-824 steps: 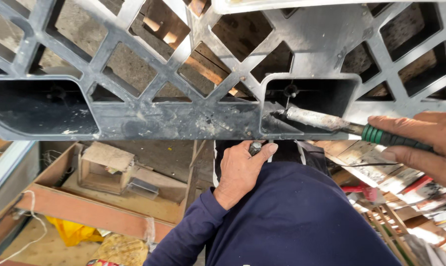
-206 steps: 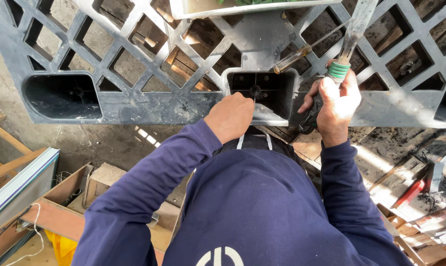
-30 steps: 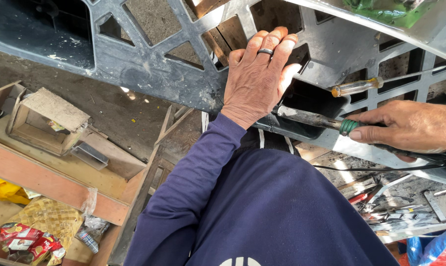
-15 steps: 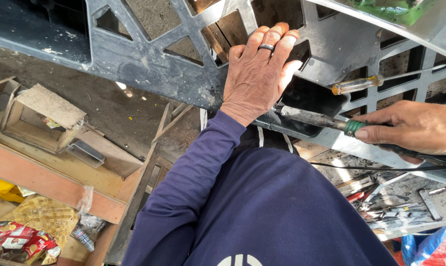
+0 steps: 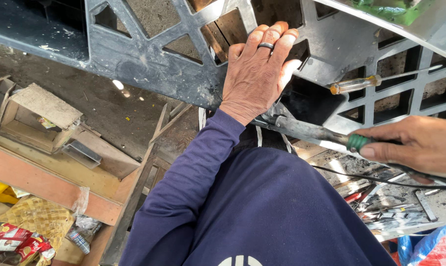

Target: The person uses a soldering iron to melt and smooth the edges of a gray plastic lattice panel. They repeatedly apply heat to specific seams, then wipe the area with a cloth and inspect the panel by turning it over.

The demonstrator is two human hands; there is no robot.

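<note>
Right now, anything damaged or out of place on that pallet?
The grey plastic pallet looks scuffed and whitened on its edge beside the left hand. A loose screwdriver lies across its grid, above the right hand.

Place: a rough repair workshop, partly open to daylight.
Floor: bare, stained concrete (image 5: 110, 106).
Left side: worn wooden boxes (image 5: 36, 118) and planks (image 5: 46, 184).
Right side: hand tools scattered on the ground (image 5: 395, 216).
Work piece: a grey plastic pallet (image 5: 149, 59), with a yellow-handled screwdriver (image 5: 353, 84) resting in it.
</note>
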